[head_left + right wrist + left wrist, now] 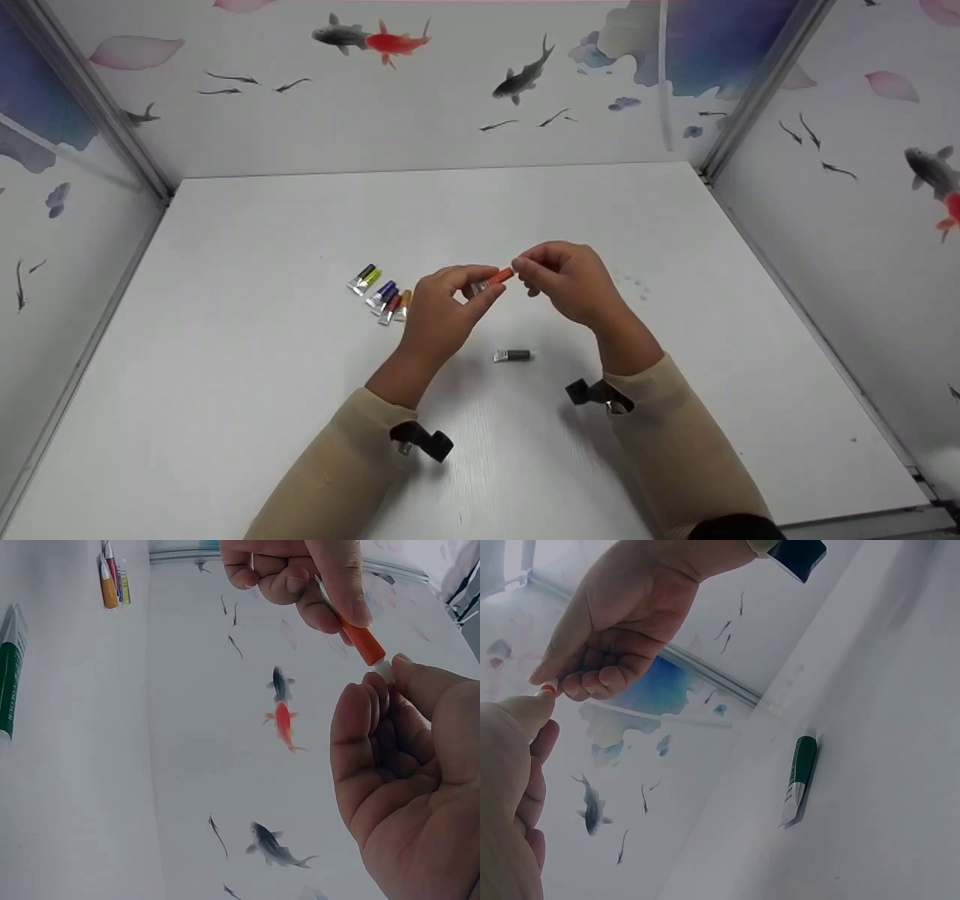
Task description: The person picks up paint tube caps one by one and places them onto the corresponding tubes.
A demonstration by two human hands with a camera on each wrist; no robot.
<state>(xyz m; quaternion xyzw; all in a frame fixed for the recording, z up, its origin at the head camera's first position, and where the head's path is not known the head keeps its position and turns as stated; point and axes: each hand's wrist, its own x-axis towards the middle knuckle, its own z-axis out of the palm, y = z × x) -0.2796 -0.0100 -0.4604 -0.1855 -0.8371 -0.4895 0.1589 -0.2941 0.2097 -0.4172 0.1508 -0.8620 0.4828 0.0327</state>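
An orange paint tube (500, 277) with a silver crimped end is held above the table between my two hands. My left hand (444, 304) grips the tube's body between thumb and fingers. At its other end, my right hand (574, 281) pinches the small white cap (385, 670) between thumb and forefinger. The cap sits at the tube's neck in the right wrist view. On the table below the hands lies a dark green paint tube (514, 355), which shows its silver end in the left wrist view.
Several paint tubes (382, 296) in blue, red, ochre, yellow and a dark colour lie left of my left hand, partly hidden by it. Printed panels (420, 135) with fish enclose the white table (247, 247) at the back and sides.
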